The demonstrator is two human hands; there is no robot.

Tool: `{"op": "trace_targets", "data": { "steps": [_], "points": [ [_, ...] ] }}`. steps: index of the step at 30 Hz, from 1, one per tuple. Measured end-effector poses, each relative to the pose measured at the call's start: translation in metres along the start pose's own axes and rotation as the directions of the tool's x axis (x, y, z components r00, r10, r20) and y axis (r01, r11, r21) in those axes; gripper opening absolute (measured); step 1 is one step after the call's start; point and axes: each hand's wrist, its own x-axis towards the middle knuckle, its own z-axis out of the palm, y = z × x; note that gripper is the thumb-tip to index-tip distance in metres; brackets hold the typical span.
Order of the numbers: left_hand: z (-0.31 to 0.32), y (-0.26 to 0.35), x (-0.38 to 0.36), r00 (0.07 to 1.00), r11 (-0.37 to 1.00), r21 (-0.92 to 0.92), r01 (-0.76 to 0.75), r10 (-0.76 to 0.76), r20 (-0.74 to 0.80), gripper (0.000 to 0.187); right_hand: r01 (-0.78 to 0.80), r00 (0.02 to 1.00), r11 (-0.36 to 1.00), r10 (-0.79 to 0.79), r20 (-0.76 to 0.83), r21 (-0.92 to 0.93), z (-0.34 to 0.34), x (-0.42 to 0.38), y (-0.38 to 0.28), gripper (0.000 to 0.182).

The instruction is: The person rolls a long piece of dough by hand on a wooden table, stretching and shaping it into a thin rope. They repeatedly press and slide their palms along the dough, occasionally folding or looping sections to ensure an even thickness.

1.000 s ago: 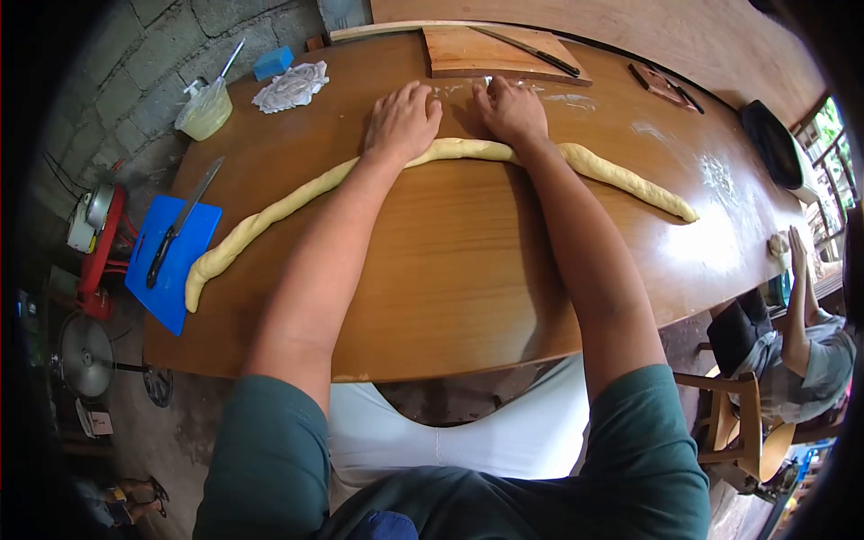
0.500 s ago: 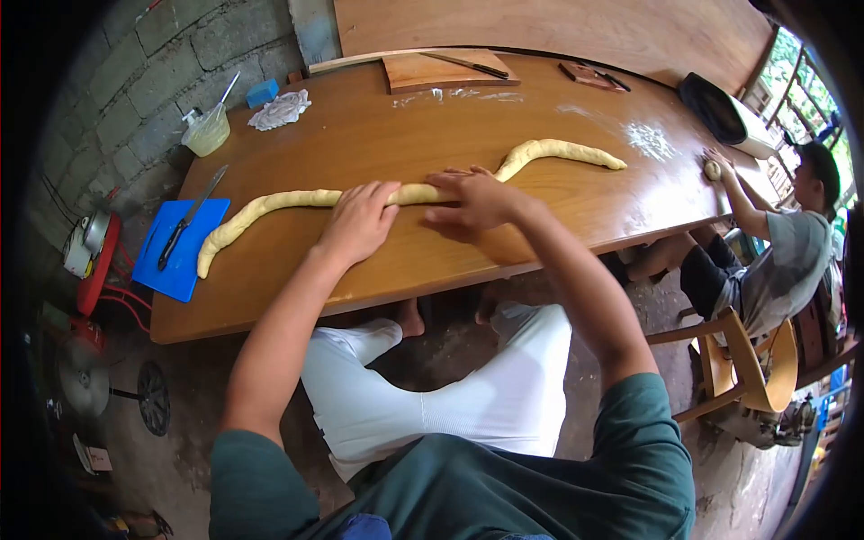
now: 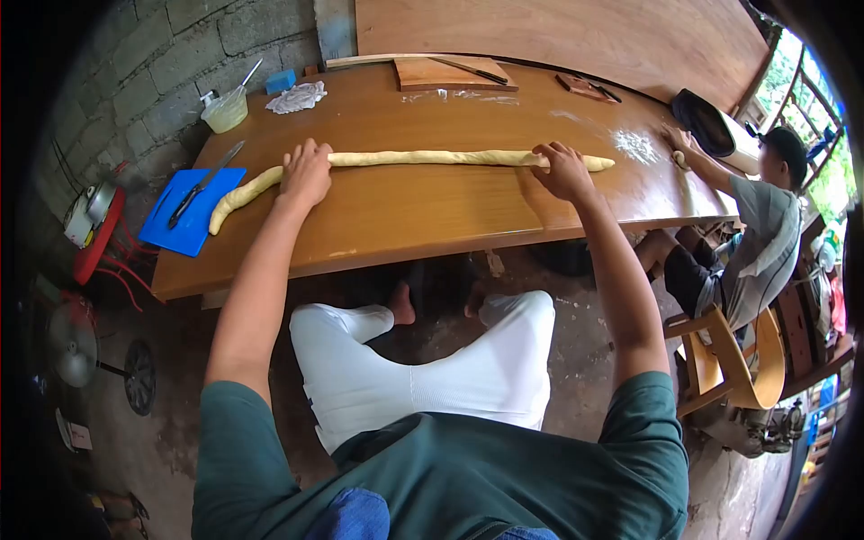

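Observation:
A long pale-yellow dough rope (image 3: 423, 157) stretches across the wooden table (image 3: 405, 220), nearly straight in its middle, its left end bending down toward me. My left hand (image 3: 307, 174) curls over it left of centre, fingers closed round the dough. Near the right end, my right hand (image 3: 564, 171) holds the rope between thumb and fingers, and a short tapered tip shows beyond it. Close to the rope's left end lies a blue cutting board (image 3: 193, 236) with a black-handled knife (image 3: 203, 186) on it.
White flour (image 3: 635, 146) is spread at the right. Behind are a wooden board (image 3: 423, 76) with a knife, a crumpled cloth (image 3: 296, 97) and a tub (image 3: 225, 112) with a utensil. A co-worker (image 3: 751, 216) sits at the right end, one hand near a small dough piece (image 3: 680, 160).
My hands have moved apart, left hand leftward and right hand rightward. The dough rope's right part has straightened. The co-worker's arm reaches farther over the table.

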Motion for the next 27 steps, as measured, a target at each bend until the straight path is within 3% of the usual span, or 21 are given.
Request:
{"op": "trace_targets", "data": {
  "steps": [2, 3, 4, 5, 6, 7, 8, 9, 11, 14, 17, 21, 23, 25, 26, 27],
  "points": [
    [-0.003, 0.039, 0.010, 0.999, 0.997, 0.071, -0.008, 0.011, -0.046, 0.043, 0.066, 0.997, 0.998, -0.065, -0.052, 0.018, -0.006, -0.009, -0.019, 0.045],
    [-0.003, 0.065, 0.014, 0.990, 0.994, 0.008, -0.105, 0.105, -0.099, 0.053, 0.138, 0.986, 0.990, -0.133, -0.098, 0.036, -0.008, -0.012, -0.032, 0.044],
    [-0.008, 0.100, 0.013, 0.963, 0.971, -0.065, -0.230, 0.218, -0.157, 0.052, 0.144, 0.990, 0.986, -0.144, -0.010, 0.082, -0.018, -0.013, -0.049, 0.054],
    [-0.011, 0.133, 0.016, 0.944, 0.902, -0.282, -0.327, 0.300, -0.135, 0.049, 0.140, 0.990, 0.986, -0.141, -0.001, 0.087, -0.009, -0.008, -0.055, 0.054],
    [0.005, 0.163, 0.023, 0.865, 0.782, -0.371, -0.501, 0.460, -0.200, 0.047, 0.092, 0.994, 0.983, -0.099, 0.036, 0.157, 0.000, -0.002, -0.058, 0.061],
    [0.014, 0.197, 0.023, 0.872, 0.718, -0.524, -0.458, 0.477, -0.110, 0.054, 0.043, 0.995, 0.974, -0.062, 0.076, 0.223, 0.010, 0.006, -0.059, 0.068],
    [0.028, 0.225, 0.030, 0.876, 0.755, -0.509, -0.412, 0.482, 0.005, 0.062, -0.066, 0.977, 0.981, 0.027, 0.210, 0.182, 0.021, 0.015, -0.057, 0.079],
    [0.046, 0.245, 0.042, 0.874, 0.773, -0.531, -0.347, 0.472, 0.116, 0.069, -0.064, 0.976, 0.981, 0.023, 0.217, 0.185, 0.037, 0.024, -0.049, 0.079],
    [0.061, 0.269, 0.058, 0.917, 0.875, -0.431, -0.222, 0.337, 0.213, 0.071, -0.110, 0.988, 0.975, 0.086, 0.132, 0.194, 0.069, 0.051, -0.026, 0.080],
    [0.082, 0.274, 0.108, 0.942, 0.913, -0.377, -0.156, 0.252, 0.221, 0.072, -0.215, 0.958, 0.962, 0.175, 0.226, 0.168, 0.082, 0.101, -0.010, 0.079],
    [0.082, 0.275, 0.162, 0.903, 0.950, -0.312, -0.006, 0.139, 0.407, 0.074, -0.326, 0.921, 0.936, 0.282, 0.269, 0.133, 0.083, 0.134, -0.005, 0.079],
    [0.110, 0.276, 0.219, 0.889, 0.976, -0.201, 0.081, 0.021, 0.458, 0.075, -0.359, 0.914, 0.927, 0.325, 0.242, 0.112, 0.094, 0.179, 0.010, 0.083],
    [0.138, 0.272, 0.246, 0.931, 0.985, -0.162, 0.057, 0.006, 0.365, 0.074, -0.390, 0.904, 0.908, 0.345, 0.253, 0.155, 0.101, 0.201, 0.022, 0.086],
    [0.145, 0.272, 0.270, 0.927, 0.984, -0.175, 0.045, 0.025, 0.374, 0.070, -0.421, 0.902, 0.885, 0.387, 0.189, 0.199, 0.116, 0.225, 0.038, 0.088],
    [0.149, 0.272, 0.281, 0.948, 0.982, -0.186, 0.037, 0.024, 0.317, 0.068, -0.398, 0.917, 0.898, 0.394, 0.056, 0.188, 0.130, 0.238, 0.046, 0.080],
    [0.159, 0.270, 0.293, 0.966, 0.980, -0.195, 0.030, 0.021, 0.257, 0.067, -0.402, 0.916, 0.895, 0.398, 0.059, 0.196, 0.137, 0.249, 0.052, 0.080]
  ]
}}
